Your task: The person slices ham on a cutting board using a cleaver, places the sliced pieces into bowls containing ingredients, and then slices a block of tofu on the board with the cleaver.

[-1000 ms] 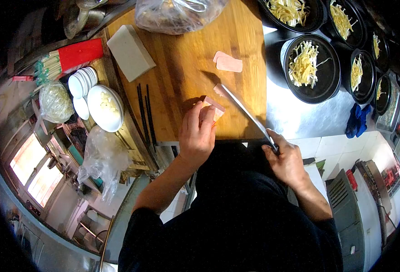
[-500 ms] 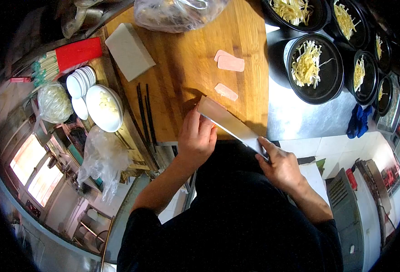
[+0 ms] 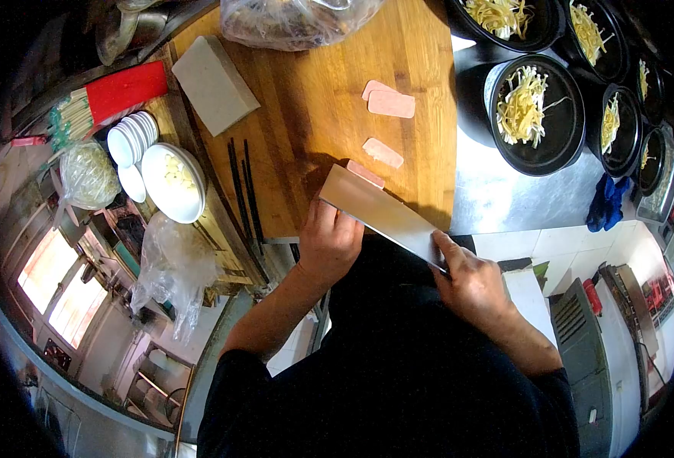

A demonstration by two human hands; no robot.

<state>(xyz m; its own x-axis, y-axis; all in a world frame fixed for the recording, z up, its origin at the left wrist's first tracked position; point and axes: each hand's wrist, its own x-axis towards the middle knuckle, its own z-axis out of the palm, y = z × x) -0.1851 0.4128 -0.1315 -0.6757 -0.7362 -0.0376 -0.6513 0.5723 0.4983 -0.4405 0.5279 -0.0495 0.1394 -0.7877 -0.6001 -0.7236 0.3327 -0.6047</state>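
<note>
My right hand (image 3: 470,278) grips the handle of a wide-bladed knife (image 3: 379,210), its blade tilted flat and pointing up-left across the board's front. My left hand (image 3: 329,240) has its fingers bent round the near side of a block of pink meat, now mostly hidden under the blade. A pink strip (image 3: 366,174) shows just beyond the blade's far edge. Farther up the wooden cutting board (image 3: 299,99) lie a single slice (image 3: 383,152) and two overlapping slices (image 3: 391,103).
A grey-white block (image 3: 214,85), black chopsticks (image 3: 243,191) and a plastic bag (image 3: 299,23) lie on the board. White bowls (image 3: 173,182) are at left. Black bowls (image 3: 539,114) with enoki-like strands and a blue cloth (image 3: 608,202) sit on the metal counter at right.
The knife has swung left from the slices to over the meat block, its blade turning flatter. One slice came off it onto the board. A pink strip now shows beyond the blade.
</note>
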